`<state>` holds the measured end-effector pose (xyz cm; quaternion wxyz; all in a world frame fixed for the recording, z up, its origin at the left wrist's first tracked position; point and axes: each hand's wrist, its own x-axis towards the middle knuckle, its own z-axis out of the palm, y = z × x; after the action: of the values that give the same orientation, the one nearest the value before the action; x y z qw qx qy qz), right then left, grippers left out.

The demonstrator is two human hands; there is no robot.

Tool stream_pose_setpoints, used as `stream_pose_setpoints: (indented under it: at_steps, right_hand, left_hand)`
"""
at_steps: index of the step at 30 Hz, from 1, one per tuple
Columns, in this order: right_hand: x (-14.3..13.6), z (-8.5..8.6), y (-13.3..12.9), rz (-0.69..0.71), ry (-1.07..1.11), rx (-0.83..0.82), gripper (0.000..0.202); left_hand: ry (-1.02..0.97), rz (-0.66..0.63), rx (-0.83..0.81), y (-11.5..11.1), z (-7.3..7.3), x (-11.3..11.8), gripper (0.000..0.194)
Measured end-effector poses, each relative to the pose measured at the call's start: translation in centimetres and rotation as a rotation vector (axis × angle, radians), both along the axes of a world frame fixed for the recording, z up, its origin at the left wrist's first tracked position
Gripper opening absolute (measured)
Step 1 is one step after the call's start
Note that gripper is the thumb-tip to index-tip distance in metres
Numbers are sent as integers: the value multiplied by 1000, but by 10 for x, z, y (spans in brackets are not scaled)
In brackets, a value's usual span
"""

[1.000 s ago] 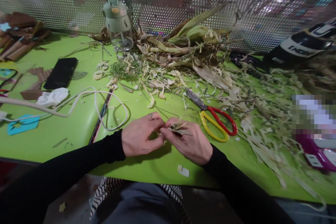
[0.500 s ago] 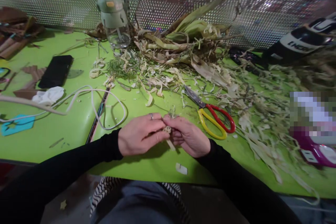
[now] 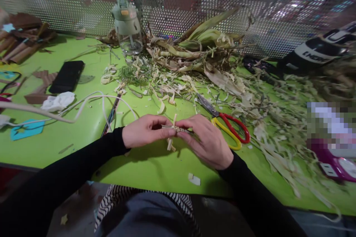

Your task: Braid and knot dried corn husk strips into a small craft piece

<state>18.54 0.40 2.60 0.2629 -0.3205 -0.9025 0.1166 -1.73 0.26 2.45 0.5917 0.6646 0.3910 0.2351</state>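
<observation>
A small braided piece of pale husk point(image 3: 178, 129) is held between my two hands above the green table point(image 3: 155, 168); strips stick out above and below it. My left hand point(image 3: 148, 130) pinches its left end between thumb and fingers. From the right, my right hand point(image 3: 207, 139) grips the other end, thumb below and fingers on top. Red-and-yellow scissors point(image 3: 222, 118) lie just beyond my right hand, blades slightly apart. Loose husk shreds point(image 3: 164, 85) are scattered beyond both hands.
Dried husks point(image 3: 194, 48) are heaped at the back beside a clear bottle point(image 3: 130, 26). A phone point(image 3: 67, 76), white cable point(image 3: 86, 98) and crumpled tissue point(image 3: 58, 102) lie left. A black bottle point(image 3: 311, 55) and purple object point(image 3: 330, 163) are right.
My hands have turned the braided piece, so it now lies roughly sideways with strips showing above and below. My right hand has rolled over, its back facing up. The view has shifted slightly.
</observation>
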Motion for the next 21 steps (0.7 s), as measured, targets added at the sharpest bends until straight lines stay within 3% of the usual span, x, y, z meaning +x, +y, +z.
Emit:
stream_pose_setpoints:
  at_steps: [3,5,12,21]
  right_hand:
    - [0,-3,-2,-3,-171,18,35]
    - [-1,-4,-5,18,-254,62,36]
    - [-5,-5,-14,1,-295,179,34]
    - [-11,-13,-20,91,-110,223,28]
  left_hand:
    - [202,-44,314,-1,4,-1,24]
    - [266,-87,390,-1,7,-2,22]
    - [367,-179,159,-3,11,-4,30]
    - [155,-312,-137,0,11,-6,29]
